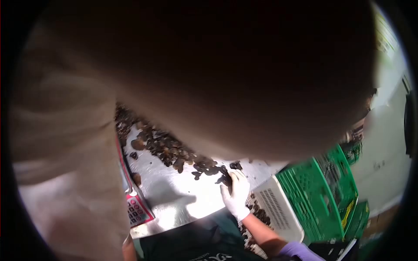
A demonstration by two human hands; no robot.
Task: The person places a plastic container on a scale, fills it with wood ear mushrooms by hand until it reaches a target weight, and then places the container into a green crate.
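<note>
My right hand, in a white glove, reaches in from the lower right over the metal table. Its fingers curl around a dark brown, mushroom-like piece, the thumb on the near side. Similar flat, dark pieces lie in a loose band running to the upper left. My left hand is out of sight; a pale beige cloth covers that side, and only a bit of skin shows at the bottom.
A white slotted basket with dark pieces inside stands right of my hand. Beyond it are green crates. A red-edged device with buttons sits at the table's left. A large, dark blurred shape blocks the upper view.
</note>
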